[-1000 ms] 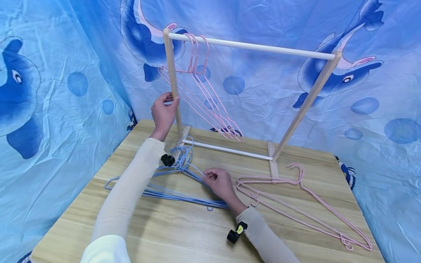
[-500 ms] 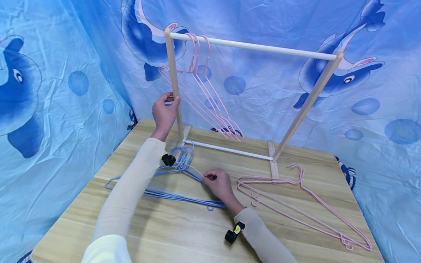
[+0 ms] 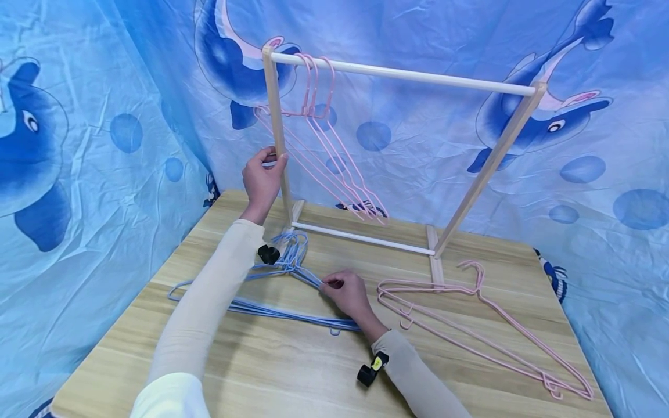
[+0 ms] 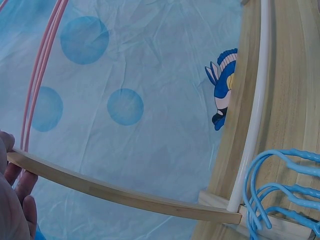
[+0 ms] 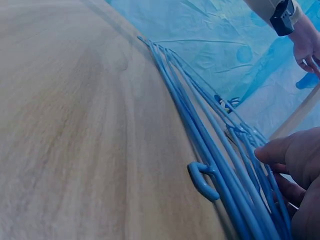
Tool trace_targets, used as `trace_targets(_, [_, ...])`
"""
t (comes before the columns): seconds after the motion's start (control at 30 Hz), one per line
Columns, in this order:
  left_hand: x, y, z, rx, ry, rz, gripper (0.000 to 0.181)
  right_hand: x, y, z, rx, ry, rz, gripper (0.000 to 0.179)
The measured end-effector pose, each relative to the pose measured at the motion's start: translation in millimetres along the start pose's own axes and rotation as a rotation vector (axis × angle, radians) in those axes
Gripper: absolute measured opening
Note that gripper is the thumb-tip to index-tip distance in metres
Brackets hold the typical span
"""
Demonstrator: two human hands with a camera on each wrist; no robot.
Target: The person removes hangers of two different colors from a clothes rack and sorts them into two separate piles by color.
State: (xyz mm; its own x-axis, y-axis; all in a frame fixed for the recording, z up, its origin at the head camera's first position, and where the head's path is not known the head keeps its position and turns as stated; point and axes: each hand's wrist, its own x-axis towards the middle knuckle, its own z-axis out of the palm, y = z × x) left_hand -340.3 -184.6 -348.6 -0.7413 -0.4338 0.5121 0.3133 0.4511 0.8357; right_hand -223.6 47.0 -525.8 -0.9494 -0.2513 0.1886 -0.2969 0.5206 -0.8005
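Observation:
My left hand (image 3: 263, 181) grips the left wooden post (image 3: 274, 110) of a small clothes rack, fingers behind it and thumb in front; the left wrist view shows the same post (image 4: 115, 192) running down to its foot. Several blue clothes hangers (image 3: 292, 318) lie stacked on the table, hooks bunched by the rack's left foot. At the right shoulder of the stack, my right hand (image 3: 347, 293) pinches a blue hanger between thumb and fingers. Close up in the right wrist view, the thumb (image 5: 272, 151) presses on the blue wires (image 5: 210, 145).
Several pink hangers (image 3: 347, 168) hang at the left end of the rack's white top rail (image 3: 407, 74). More pink hangers (image 3: 488, 299) lie on the wooden table (image 3: 292, 377) at right. A white lower bar (image 3: 360, 238) joins the rack's feet. Blue dolphin-print cloth (image 3: 407, 157) surrounds the table.
The top blue hanger's hook and shoulder have sunk down onto the stack, with my right hand still pinching it. My left hand stays on the post.

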Motion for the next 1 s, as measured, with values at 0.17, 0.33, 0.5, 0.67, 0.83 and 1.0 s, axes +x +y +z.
trace_targets(0.17, [-0.3, 0.4, -0.7, 0.012, 0.002, -0.005, 0.03, -0.3, 1.1, -4.7, 0.099, -0.025, -0.008, 0.013])
trace_targets(0.33, [-0.8, 1.7, -2.4, 0.011, -0.004, -0.016, 0.031, -2.0, 0.5, -13.7, 0.233, -0.037, 0.014, 0.017])
trace_targets(0.5, [-2.2, 3.2, -2.2, -0.002, -0.018, -0.018, 0.031, -6.1, 0.2, -31.0, 0.359, -0.007, 0.071, 0.023])
trace_targets(0.67, [-3.5, 2.2, -2.1, -0.006, -0.016, -0.008, 0.031, -12.3, -2.5, -54.9, 0.4, 0.022, 0.133, 0.029])
trace_targets(0.83, [-3.0, 0.1, -0.5, 0.005, -0.009, -0.012, 0.032, -19.5, -6.0, -85.6, 0.35, 0.06, 0.142, 0.031])
trace_targets(1.0, [-1.1, -1.6, 0.8, 0.007, -0.005, -0.01, 0.032, -21.8, -15.2, -120.3, 0.423, 0.074, 0.136, 0.039])
